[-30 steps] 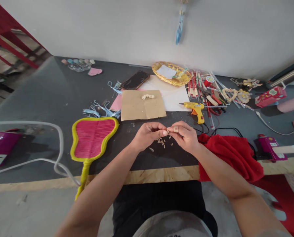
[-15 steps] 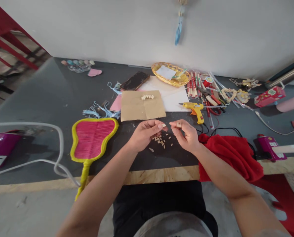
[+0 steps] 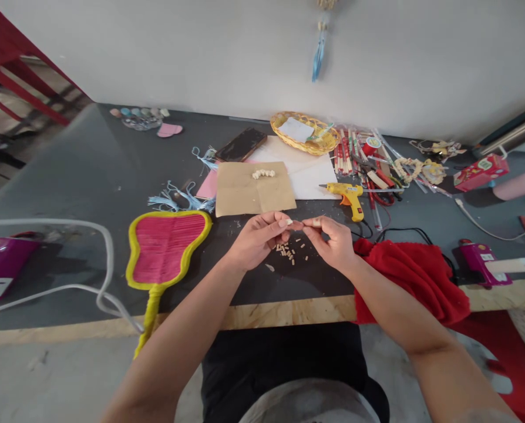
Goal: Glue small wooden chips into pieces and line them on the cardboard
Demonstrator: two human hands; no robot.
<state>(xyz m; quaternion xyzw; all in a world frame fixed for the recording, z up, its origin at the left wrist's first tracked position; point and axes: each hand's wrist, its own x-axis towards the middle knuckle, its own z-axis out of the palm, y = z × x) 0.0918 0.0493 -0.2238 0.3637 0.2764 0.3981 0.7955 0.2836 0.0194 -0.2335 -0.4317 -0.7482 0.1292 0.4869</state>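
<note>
A dark surface (image 3: 90, 158) is stretching along the wall in front of the person, with a rumpled red cloth (image 3: 414, 276) lying at its front edge, right of the hands. A pink and yellow fan (image 3: 168, 247) is lying to the left, its handle jutting past the edge. Beyond the hands, a brown sheet (image 3: 253, 197) is resting flat, and a yellow glue gun (image 3: 345, 190) is lying right of it.

The 2 hands are meeting above the surface. The left hand (image 3: 259, 238) is pinching, thumb against forefinger; the right hand (image 3: 330, 238) is bringing its fingers almost together, though I can't tell whether they're gripping anything.

A curved row of pale pieces (image 3: 263, 174) is sitting on the brown sheet, and loose little pieces (image 3: 283, 253) are lying scattered just below the hands. Smallest, 1 pale bit (image 3: 289, 222) is showing at the left fingertips, just left of the right fingertips; its long axis is too small to make out.
</note>
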